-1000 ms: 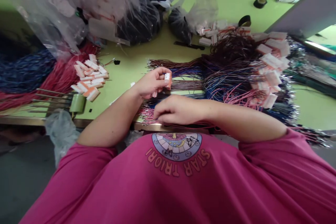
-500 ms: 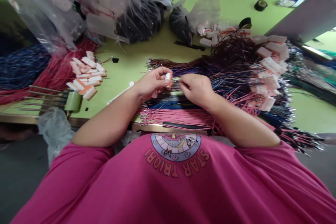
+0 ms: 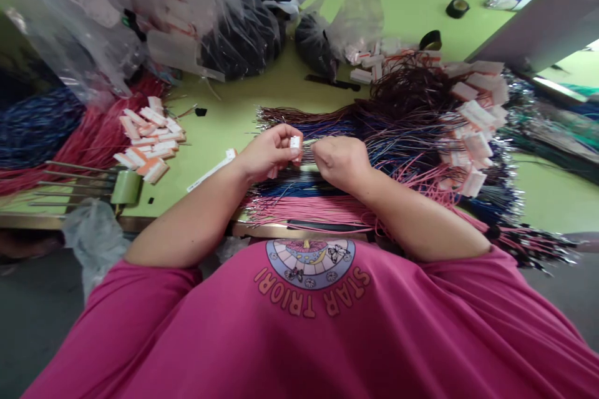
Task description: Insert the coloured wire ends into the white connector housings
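Smooth green desk (image 3: 224, 118) spread under the hands. Toward its front edge, the left hand (image 3: 266, 154) gripped a hard, boxy white-and-orange block (image 3: 295, 144), its long axis seemingly pointing at the far edge. Just right of the block hung the right hand (image 3: 342, 162), fingers curled closed; whether they pinched anything couldn't be told. Slim, glossy pink wires (image 3: 322, 207) lined the front edge.

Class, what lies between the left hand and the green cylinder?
Head view: a white strip, nearer the left hand, and a black bit beside the cylinder.
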`<state>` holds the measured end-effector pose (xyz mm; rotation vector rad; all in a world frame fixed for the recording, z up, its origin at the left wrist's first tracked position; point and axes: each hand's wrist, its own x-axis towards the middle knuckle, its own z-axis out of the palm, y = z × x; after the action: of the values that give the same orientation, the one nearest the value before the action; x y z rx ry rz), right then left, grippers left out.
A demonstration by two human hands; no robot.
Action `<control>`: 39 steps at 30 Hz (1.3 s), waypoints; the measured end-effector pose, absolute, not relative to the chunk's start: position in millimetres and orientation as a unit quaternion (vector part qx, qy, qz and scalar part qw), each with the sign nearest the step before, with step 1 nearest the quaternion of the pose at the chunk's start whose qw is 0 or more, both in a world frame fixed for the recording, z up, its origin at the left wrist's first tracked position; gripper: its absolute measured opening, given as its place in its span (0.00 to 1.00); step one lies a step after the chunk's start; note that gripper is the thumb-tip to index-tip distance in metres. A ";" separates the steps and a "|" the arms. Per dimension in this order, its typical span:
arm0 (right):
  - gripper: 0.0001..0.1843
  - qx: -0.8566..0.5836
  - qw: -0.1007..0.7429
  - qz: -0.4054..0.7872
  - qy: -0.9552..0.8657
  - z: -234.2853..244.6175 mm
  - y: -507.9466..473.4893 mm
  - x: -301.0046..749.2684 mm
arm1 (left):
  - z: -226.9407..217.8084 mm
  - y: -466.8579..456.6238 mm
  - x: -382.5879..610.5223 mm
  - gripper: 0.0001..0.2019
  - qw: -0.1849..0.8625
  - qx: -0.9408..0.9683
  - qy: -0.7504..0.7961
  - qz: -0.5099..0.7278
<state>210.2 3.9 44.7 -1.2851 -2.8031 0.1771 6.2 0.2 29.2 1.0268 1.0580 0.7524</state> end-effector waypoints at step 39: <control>0.11 -0.304 -0.073 0.257 -0.914 36.4 -65.3 248.4 | 38.3 5.5 4.1 0.16 0.614 0.445 0.548 0.354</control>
<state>248.4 -65.3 36.4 -1.0037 -3.0144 0.8472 4.1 5.5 38.3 1.0258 1.2632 0.8156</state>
